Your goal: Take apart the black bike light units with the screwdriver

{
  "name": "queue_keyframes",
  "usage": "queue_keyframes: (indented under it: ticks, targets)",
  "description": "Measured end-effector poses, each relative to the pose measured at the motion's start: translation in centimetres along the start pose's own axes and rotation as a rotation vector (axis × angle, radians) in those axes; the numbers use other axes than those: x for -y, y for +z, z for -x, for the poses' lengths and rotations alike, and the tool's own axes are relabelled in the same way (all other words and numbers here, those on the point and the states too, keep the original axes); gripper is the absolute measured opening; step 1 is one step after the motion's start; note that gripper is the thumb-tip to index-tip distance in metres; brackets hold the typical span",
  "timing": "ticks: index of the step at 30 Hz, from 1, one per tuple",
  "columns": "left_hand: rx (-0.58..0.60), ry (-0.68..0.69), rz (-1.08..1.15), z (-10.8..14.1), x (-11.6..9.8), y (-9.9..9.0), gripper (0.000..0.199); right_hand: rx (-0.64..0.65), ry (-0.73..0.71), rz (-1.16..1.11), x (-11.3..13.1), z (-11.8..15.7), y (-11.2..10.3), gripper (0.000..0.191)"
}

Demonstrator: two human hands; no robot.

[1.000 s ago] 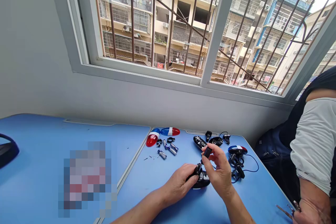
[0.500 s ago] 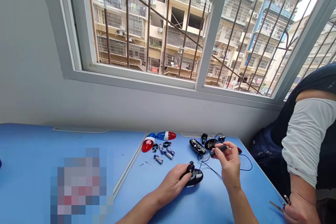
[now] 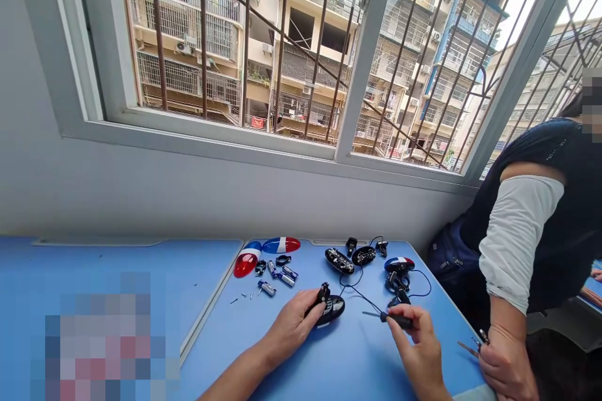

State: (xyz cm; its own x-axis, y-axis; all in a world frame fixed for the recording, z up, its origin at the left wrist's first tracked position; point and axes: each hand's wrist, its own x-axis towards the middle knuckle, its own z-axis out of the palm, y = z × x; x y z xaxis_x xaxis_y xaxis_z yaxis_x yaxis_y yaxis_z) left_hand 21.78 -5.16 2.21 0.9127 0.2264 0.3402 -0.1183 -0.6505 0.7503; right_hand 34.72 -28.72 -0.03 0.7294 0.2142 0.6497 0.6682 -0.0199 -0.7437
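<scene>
My left hand (image 3: pixel 297 321) is closed around a black clamp-like bracket (image 3: pixel 322 294) joined to a black oval device (image 3: pixel 332 309) over the blue table (image 3: pixel 301 366). My right hand (image 3: pixel 416 341) grips a black-handled screwdriver (image 3: pixel 399 321), its thin shaft pointing left toward the device but apart from it. Behind lie two opened black oval housings (image 3: pixel 339 260) with wires. To their left are red, white and blue covers (image 3: pixel 247 262), several batteries (image 3: pixel 267 288), black rings (image 3: pixel 283 260) and small screws (image 3: pixel 243 296).
At the right, a blue-and-red-topped device (image 3: pixel 399 265) lies with black brackets and a cable. A person in dark clothing with a white sleeve (image 3: pixel 510 232) stands beyond, one hand (image 3: pixel 510 363) holding a metal tool at the table's right edge. A barred window rises behind.
The view has shifted, so most things appear further left. My right hand has moved down and away from the opened housings with the screwdriver, uncovering the red-and-blue device on the right.
</scene>
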Motion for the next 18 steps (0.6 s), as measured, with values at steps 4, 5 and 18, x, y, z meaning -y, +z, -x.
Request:
queue_keyframes:
  ticks: [4, 5, 18]
  targets:
    - [0.005, -0.011, -0.011, 0.1, -0.3, -0.1, 0.027, 0.134, -0.254, 0.152, -2.0, 2.0, -0.4, 0.007]
    - [0.005, -0.017, -0.010, 0.1, -0.5, -0.2, 0.028, 0.192, -0.307, 0.190, -2.2, 2.2, -0.3, 0.004]
    - [-0.003, 0.037, -0.032, 0.4, -1.3, -0.2, 0.028, 0.306, -0.586, 0.617, -0.2, -0.3, 5.1, 0.031]
